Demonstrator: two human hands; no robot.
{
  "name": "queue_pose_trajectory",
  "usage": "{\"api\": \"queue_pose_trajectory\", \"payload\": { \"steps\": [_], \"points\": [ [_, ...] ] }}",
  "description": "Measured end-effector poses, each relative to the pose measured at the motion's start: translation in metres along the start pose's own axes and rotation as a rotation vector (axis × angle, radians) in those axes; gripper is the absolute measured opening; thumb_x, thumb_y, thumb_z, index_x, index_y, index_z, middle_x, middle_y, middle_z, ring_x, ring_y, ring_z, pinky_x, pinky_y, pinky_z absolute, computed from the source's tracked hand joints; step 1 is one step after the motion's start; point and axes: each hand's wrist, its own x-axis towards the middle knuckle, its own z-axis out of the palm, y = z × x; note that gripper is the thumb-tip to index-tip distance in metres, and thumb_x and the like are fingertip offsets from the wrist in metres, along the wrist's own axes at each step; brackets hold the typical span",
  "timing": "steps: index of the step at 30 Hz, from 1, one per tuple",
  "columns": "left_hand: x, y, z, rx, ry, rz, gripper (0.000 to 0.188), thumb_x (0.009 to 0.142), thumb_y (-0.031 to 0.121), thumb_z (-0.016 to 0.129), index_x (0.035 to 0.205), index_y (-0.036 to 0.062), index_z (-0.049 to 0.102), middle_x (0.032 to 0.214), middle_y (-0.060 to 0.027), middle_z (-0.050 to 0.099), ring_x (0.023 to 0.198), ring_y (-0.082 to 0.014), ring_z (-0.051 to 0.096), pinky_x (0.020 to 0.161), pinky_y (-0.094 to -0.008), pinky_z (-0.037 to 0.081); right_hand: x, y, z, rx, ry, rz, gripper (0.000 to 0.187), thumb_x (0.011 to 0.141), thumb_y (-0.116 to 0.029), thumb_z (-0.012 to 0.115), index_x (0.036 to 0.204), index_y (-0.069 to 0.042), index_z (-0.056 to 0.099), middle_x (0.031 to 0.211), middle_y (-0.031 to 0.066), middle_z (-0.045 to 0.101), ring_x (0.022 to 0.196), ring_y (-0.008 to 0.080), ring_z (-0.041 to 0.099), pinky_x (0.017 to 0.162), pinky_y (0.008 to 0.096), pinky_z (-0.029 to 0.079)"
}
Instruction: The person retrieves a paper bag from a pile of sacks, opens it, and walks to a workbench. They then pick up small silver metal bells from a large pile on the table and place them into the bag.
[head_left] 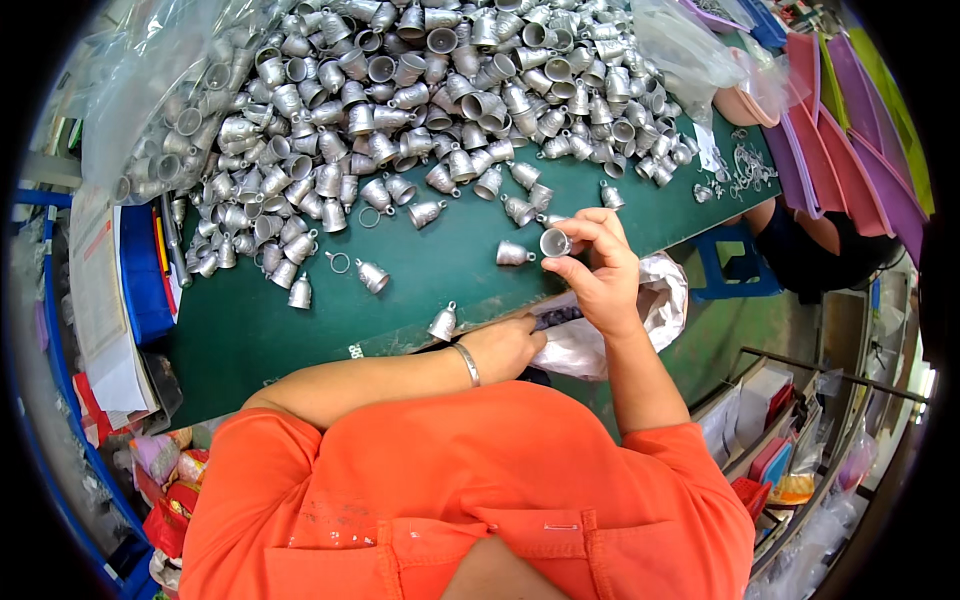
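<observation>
Between the thumb and fingers of my right hand point(598, 265) is a small silver-grey metal bell point(555, 242), its open mouth turned up toward me. My left hand point(502, 347) lies low at the table's front edge, fingers curled down beside a white bag point(580, 352). Its fingertips are hidden, and what they hold, if anything, I cannot make out. Small dark pieces point(558, 316) show at the bag's opening. One loose bell point(515, 254) lies just left of my right hand; another bell point(442, 321) lies above my left wrist.
A big heap of bells point(400, 100) covers the far part of the green table point(240, 350). Clear plastic point(130, 110) lies over its left side. Small rings point(750, 170), a pink bowl point(745, 100) and colourful bins point(840, 150) stand right. Another person point(810, 235) is beyond a blue stool point(735, 262).
</observation>
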Motion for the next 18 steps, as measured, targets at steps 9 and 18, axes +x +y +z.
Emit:
{"api": "queue_pose_trajectory", "payload": {
  "steps": [9, 18],
  "points": [
    [-0.001, -0.001, 0.003, -0.005, 0.038, 0.023, 0.017, 0.069, 0.011, 0.055, 0.082, 0.0002, 0.058, 0.085, -0.015, 0.052, 0.083, -0.0303, 0.055, 0.074, -0.0383, 0.044, -0.006, 0.001, 0.002, 0.489, 0.004, 0.058, 0.036, 0.065, 0.002, 0.075, 0.098, 0.0, 0.061, 0.1, 0.0052, 0.049, 0.087, 0.0127, 0.051, 0.077, 0.0247, 0.042],
    [0.001, 0.001, -0.001, 0.039, 0.01, 0.024, 0.015, 0.07, 0.01, 0.054, 0.081, 0.0003, 0.058, 0.084, -0.0145, 0.053, 0.083, -0.0296, 0.055, 0.074, -0.0382, 0.045, -0.012, -0.002, 0.0, 0.749, -0.029, 0.233, 0.038, 0.065, -0.002, 0.076, 0.098, 0.002, 0.059, 0.094, 0.0054, 0.053, 0.08, 0.0123, 0.052, 0.069, 0.0243, 0.043]
  ]
}}
